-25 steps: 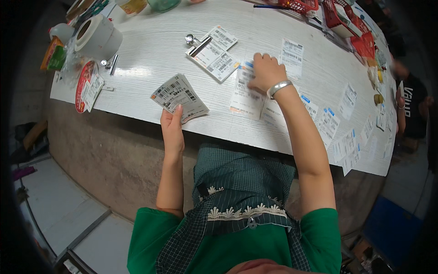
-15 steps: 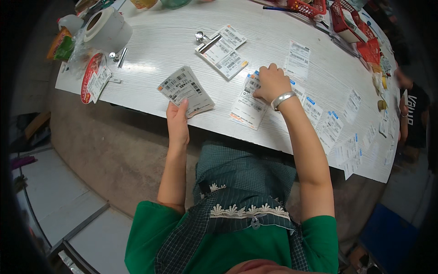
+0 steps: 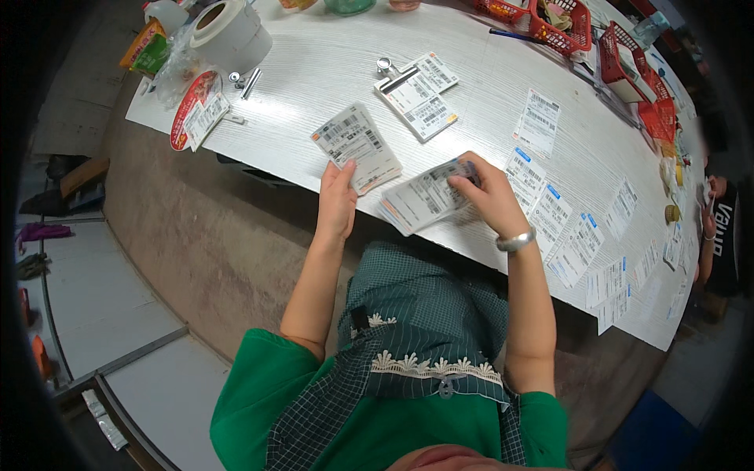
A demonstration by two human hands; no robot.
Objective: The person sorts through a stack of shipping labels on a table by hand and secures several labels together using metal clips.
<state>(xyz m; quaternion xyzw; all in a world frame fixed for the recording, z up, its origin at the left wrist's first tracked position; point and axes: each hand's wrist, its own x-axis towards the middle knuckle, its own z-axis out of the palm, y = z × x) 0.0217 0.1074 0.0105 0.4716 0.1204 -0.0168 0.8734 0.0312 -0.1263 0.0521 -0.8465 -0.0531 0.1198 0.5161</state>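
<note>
My left hand (image 3: 338, 200) grips the near end of a stack of printed paper slips (image 3: 355, 145) that lies over the front edge of the white table (image 3: 314, 71). My right hand (image 3: 487, 192), with a metal bracelet on the wrist, holds a second bundle of slips (image 3: 424, 198) lifted off the table and carried toward the left hand. Several single slips (image 3: 550, 212) lie in rows on the table to the right of my right hand.
A clipboard clip with slips (image 3: 416, 94) lies beyond the hands. A large roll of white tape (image 3: 232, 31) and snack packets (image 3: 149, 51) sit at the far left. Red baskets (image 3: 565, 20) stand at the far right. Another person (image 3: 719, 228) is at the right edge.
My right hand picked a bundle of slips off the table and drew it back toward the left hand. The left hand with its stack stayed near the table's front edge.
</note>
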